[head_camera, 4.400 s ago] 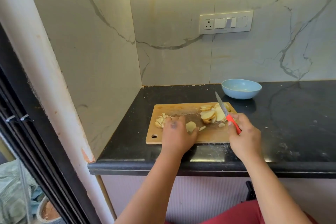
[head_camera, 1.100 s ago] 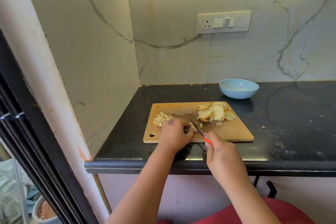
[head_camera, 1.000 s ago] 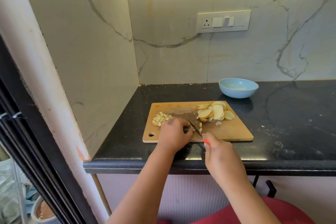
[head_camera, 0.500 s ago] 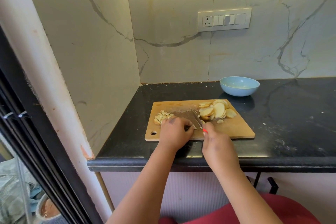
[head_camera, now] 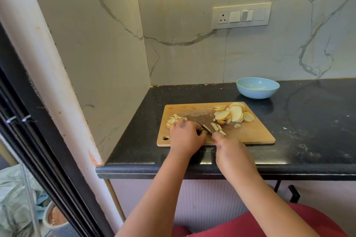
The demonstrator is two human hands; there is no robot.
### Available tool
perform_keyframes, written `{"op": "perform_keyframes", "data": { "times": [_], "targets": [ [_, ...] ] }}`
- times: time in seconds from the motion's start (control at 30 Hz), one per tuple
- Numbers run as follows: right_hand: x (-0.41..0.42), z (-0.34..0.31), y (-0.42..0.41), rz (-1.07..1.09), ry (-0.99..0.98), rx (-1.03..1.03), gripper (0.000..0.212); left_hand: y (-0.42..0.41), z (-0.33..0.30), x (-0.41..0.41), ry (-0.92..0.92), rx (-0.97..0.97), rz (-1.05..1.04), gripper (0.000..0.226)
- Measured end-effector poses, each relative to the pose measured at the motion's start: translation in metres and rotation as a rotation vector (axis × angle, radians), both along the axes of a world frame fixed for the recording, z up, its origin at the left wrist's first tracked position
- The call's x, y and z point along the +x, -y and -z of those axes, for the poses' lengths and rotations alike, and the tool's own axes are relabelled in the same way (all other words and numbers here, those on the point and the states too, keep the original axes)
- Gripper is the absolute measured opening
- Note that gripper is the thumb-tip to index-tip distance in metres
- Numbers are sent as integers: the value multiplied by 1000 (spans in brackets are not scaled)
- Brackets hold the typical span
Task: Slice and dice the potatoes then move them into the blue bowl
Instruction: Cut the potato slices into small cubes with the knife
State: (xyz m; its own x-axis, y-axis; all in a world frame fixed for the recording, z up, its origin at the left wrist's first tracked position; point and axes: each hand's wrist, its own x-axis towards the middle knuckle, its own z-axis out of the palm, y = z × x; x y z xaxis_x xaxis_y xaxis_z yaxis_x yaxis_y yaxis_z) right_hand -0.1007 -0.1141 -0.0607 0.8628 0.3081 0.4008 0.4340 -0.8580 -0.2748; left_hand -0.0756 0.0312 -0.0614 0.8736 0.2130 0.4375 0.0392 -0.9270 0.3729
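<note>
The right hand [head_camera: 230, 145] is wrapped around the red handle of a small knife [head_camera: 205, 127], whose dark blade slants up and to the left across the wooden cutting board [head_camera: 248, 134]. The left hand [head_camera: 185, 133] lies knuckles-up beside the blade with its fingers curled down onto the board; what they press there is hidden, so I cannot tell whether they hold a piece. Just right of the blade lie a few pale potato strips [head_camera: 217, 128], and past the left hand's knuckles sits a small heap of diced potato [head_camera: 174, 119] near the board's left edge. A fanned pile of round potato slices [head_camera: 234, 114] fills the board's far right corner, with one loose bit just in front of it. The board's near right part is bare wood, and its near edge lies close to the front lip of the black surface [head_camera: 308, 131], which stretches open to the right. The blue bowl [head_camera: 257, 88] stands beyond the board's far right corner, apart from it, near the marble back wall [head_camera: 192, 54]. A side wall closes in the left.
</note>
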Motion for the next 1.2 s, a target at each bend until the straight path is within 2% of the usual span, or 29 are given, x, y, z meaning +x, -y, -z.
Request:
{"op": "perform_keyframes", "data": {
  "times": [0.07,0.17,0.33,0.47,0.57,0.63,0.7,0.8,0.93,1.2],
  "targets": [
    [1,-2,-3,7,-9,-5,17,0,1,-1,-2,-10,-3,24],
    [5,3,-2,16,-14,102,19,-1,1,-2,-2,-23,-7,22],
    [3,9,15,-77,86,496,16,0,0,-2,13,-18,-4,21],
    [18,5,32,-106,-49,707,16,-1,1,-2,55,-23,-28,21],
    [37,-3,40,-59,-30,838,13,-3,2,0,124,-24,3,17],
    [48,-5,42,-18,-9,874,14,-3,6,3,178,-12,52,14],
    [56,-5,40,6,-76,907,14,1,7,2,192,-37,106,17],
    [61,-5,40,18,-163,912,14,11,8,5,184,-72,172,31],
    [60,-4,42,11,-149,932,15,27,5,19,70,-29,229,52],
    [64,2,45,-18,-135,865,20,37,0,36,-17,-19,264,25]
  ]
}}
